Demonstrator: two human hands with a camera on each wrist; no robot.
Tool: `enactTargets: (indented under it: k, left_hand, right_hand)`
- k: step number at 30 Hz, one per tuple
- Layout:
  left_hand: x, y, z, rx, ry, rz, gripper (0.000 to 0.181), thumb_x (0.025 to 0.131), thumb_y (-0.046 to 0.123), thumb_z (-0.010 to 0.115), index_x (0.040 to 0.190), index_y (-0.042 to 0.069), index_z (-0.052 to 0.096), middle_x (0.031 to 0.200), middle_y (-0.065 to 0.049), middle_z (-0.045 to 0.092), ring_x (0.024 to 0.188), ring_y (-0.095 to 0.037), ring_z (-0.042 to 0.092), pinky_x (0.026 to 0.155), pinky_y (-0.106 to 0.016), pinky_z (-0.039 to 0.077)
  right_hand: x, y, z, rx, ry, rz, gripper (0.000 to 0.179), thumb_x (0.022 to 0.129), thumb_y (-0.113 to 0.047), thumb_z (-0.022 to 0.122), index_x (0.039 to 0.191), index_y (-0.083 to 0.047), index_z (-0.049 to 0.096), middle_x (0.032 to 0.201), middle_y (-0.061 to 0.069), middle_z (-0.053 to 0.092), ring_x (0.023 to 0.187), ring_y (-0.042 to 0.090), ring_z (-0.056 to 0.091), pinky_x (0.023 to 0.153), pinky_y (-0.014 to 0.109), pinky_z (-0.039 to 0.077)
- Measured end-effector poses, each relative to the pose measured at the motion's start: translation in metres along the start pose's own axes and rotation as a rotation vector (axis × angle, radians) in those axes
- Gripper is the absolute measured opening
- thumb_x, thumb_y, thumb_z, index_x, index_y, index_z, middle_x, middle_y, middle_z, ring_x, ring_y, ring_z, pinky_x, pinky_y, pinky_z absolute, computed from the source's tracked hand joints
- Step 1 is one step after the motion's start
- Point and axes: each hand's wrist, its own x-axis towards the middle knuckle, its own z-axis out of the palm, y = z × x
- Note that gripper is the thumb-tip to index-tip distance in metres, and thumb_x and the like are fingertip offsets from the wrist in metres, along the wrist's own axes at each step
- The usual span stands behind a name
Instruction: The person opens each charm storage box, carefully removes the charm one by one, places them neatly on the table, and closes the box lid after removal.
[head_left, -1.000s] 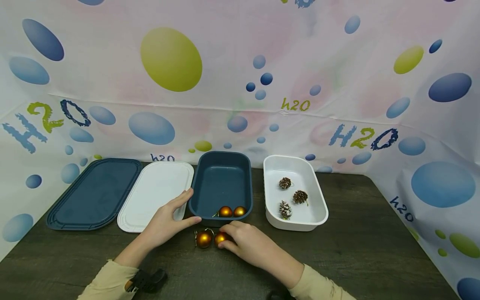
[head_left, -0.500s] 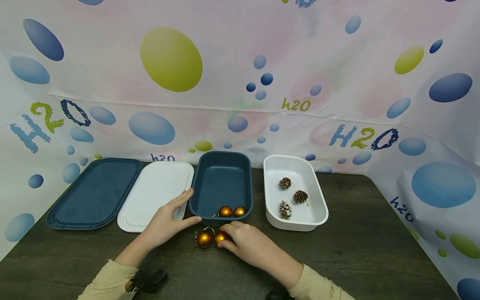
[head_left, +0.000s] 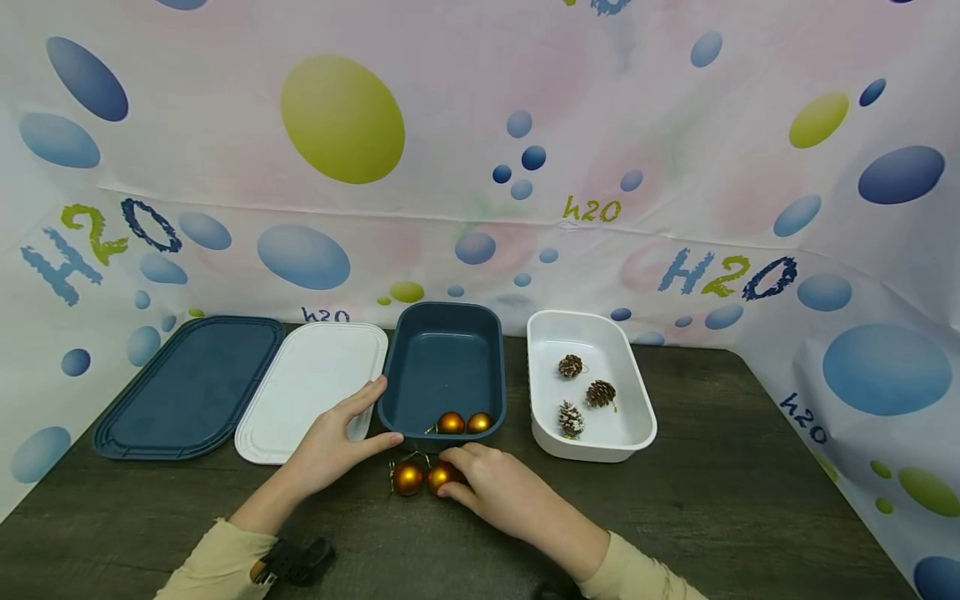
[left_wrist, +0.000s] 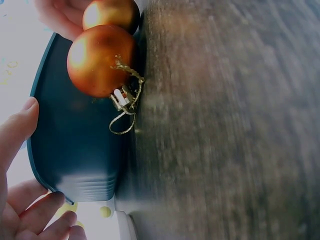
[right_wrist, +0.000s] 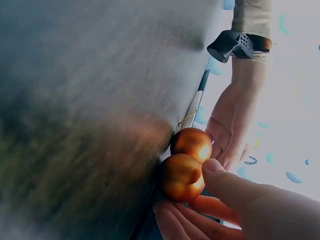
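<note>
My right hand point(head_left: 501, 490) holds an orange-gold Christmas ball point(head_left: 440, 477) between thumb and fingers, in front of the dark blue box point(head_left: 442, 367). A second Christmas ball point(head_left: 407, 478) with a gold loop of string lies left of it; the right wrist view shows the two side by side. With thumb and fingers spread, my left hand point(head_left: 333, 440) rests at the box's near left corner. Its thumb point(left_wrist: 25, 120) touches the rim in the left wrist view. Inside the box, at the near end, lie two more balls point(head_left: 451, 423).
On the right stands a white box point(head_left: 630, 417) with three pine cones, one of them a frosted cone point(head_left: 570, 420). A white lid point(head_left: 318, 358) and a dark blue lid point(head_left: 195, 383) lie on the left of the dark wooden table point(head_left: 697, 517). A printed curtain point(head_left: 450, 83) hangs behind.
</note>
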Motion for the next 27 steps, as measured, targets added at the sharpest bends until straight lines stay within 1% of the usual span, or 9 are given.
enactTargets:
  k: [5, 8, 11, 15, 19, 21, 23, 27]
  left_hand:
    - [0.000, -0.001, 0.001, 0.000, 0.000, -0.002, 0.085, 0.082, 0.048, 0.072, 0.148, 0.010, 0.036, 0.152, -0.012, 0.030, 0.140, -0.034, 0.025, 0.105, -0.059, 0.029]
    - [0.000, -0.001, 0.001, -0.001, 0.000, 0.000, 0.085, 0.082, 0.048, 0.072, 0.148, 0.010, 0.036, 0.152, -0.012, 0.030, 0.140, -0.034, 0.025, 0.105, -0.059, 0.029]
    - [0.000, -0.001, 0.001, -0.003, -0.001, 0.002, 0.085, 0.081, 0.048, 0.072, 0.148, 0.009, 0.036, 0.152, -0.012, 0.030, 0.140, -0.033, 0.025, 0.105, -0.058, 0.029]
    - [0.000, 0.000, 0.001, -0.003, -0.002, 0.001, 0.086, 0.081, 0.048, 0.072, 0.148, 0.009, 0.036, 0.152, -0.012, 0.030, 0.140, -0.033, 0.025, 0.105, -0.058, 0.029]
    - [0.000, 0.000, 0.001, -0.004, -0.007, -0.003, 0.086, 0.081, 0.049, 0.072, 0.148, 0.009, 0.036, 0.153, -0.011, 0.030, 0.140, -0.033, 0.025, 0.105, -0.058, 0.029]
    - [0.000, 0.000, 0.001, -0.005, -0.010, -0.004, 0.086, 0.082, 0.048, 0.072, 0.148, 0.009, 0.035, 0.153, -0.011, 0.029, 0.140, -0.033, 0.024, 0.105, -0.058, 0.028]
    - [-0.001, 0.000, 0.001, -0.004, -0.010, -0.003, 0.085, 0.082, 0.048, 0.072, 0.148, 0.009, 0.035, 0.153, -0.010, 0.029, 0.140, -0.034, 0.024, 0.106, -0.058, 0.028]
    - [-0.001, 0.000, 0.001, -0.003, -0.010, 0.000, 0.085, 0.082, 0.048, 0.071, 0.148, 0.010, 0.035, 0.153, -0.011, 0.029, 0.140, -0.033, 0.023, 0.106, -0.058, 0.028]
  right_hand:
    - [-0.005, -0.002, -0.005, -0.023, 0.043, -0.004, 0.032, 0.090, -0.027, 0.068, 0.113, -0.005, 0.065, 0.106, 0.005, 0.066, 0.094, 0.012, 0.064, 0.078, 0.023, 0.052]
    - [-0.007, -0.002, -0.010, -0.006, 0.072, -0.017, 0.031, 0.090, -0.026, 0.069, 0.112, -0.005, 0.066, 0.102, 0.003, 0.066, 0.090, 0.009, 0.062, 0.076, 0.020, 0.052]
    - [-0.007, -0.001, -0.017, 0.019, 0.105, -0.038, 0.026, 0.090, -0.025, 0.069, 0.108, -0.006, 0.067, 0.092, 0.000, 0.065, 0.079, 0.004, 0.059, 0.069, 0.016, 0.049]
    - [-0.001, 0.004, -0.030, 0.026, 0.165, -0.064, 0.017, 0.090, -0.021, 0.069, 0.102, -0.008, 0.068, 0.084, -0.005, 0.062, 0.070, 0.002, 0.053, 0.061, 0.014, 0.046]
    - [0.010, 0.012, -0.039, 0.019, 0.208, -0.071, 0.016, 0.090, -0.017, 0.069, 0.102, -0.006, 0.068, 0.089, 0.000, 0.065, 0.072, 0.007, 0.056, 0.063, 0.018, 0.048]
    - [0.016, 0.017, -0.040, 0.011, 0.202, -0.063, 0.018, 0.090, -0.016, 0.069, 0.104, -0.005, 0.068, 0.094, 0.003, 0.066, 0.077, 0.011, 0.060, 0.067, 0.021, 0.051]
    - [0.022, 0.022, -0.041, -0.005, 0.178, -0.052, 0.020, 0.090, -0.015, 0.069, 0.107, -0.005, 0.068, 0.099, 0.005, 0.066, 0.083, 0.014, 0.062, 0.071, 0.023, 0.052]
    - [0.034, 0.029, -0.038, -0.029, 0.084, -0.028, 0.024, 0.090, -0.012, 0.068, 0.112, -0.004, 0.067, 0.107, 0.007, 0.065, 0.095, 0.019, 0.063, 0.080, 0.028, 0.052]
